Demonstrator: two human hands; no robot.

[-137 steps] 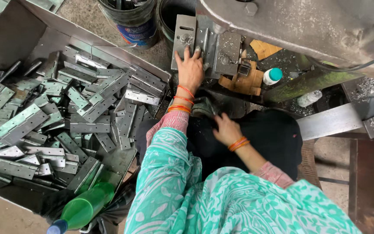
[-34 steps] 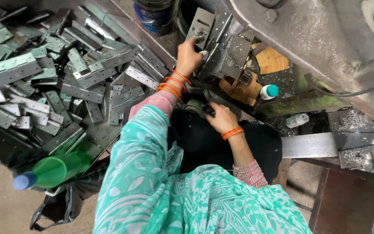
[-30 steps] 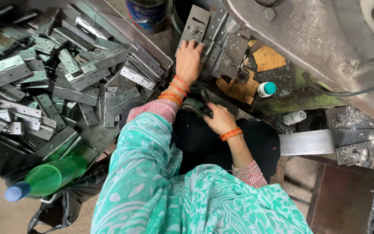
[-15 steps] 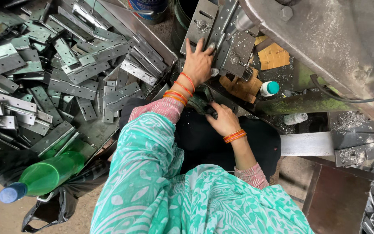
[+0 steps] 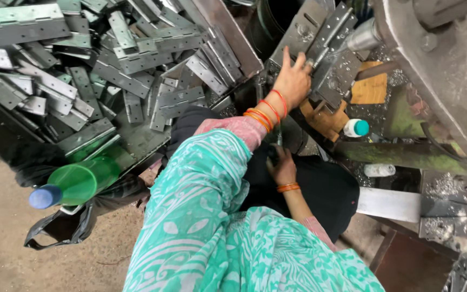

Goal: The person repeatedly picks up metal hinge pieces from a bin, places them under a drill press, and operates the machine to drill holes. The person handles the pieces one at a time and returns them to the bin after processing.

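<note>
Dozens of flat metal hinge plates [image 5: 136, 59] fill the tray [image 5: 228, 32] left of the steel jig [image 5: 320, 48], packed to its rim. Just beside that rim, the left hand [image 5: 293, 81] presses spread fingers against the jig (gripping nothing clearly). Below it, the right hand [image 5: 283, 167] curls round something dark, hard to identify.

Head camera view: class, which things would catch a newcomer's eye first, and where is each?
The heap of grey metal hinge plates fills the upper left. At top centre the left hand rests on the metal fixture of a grey machine, while the right hand sits lower, against a dark part. A green bottle with a blue cap lies at the left.
</note>
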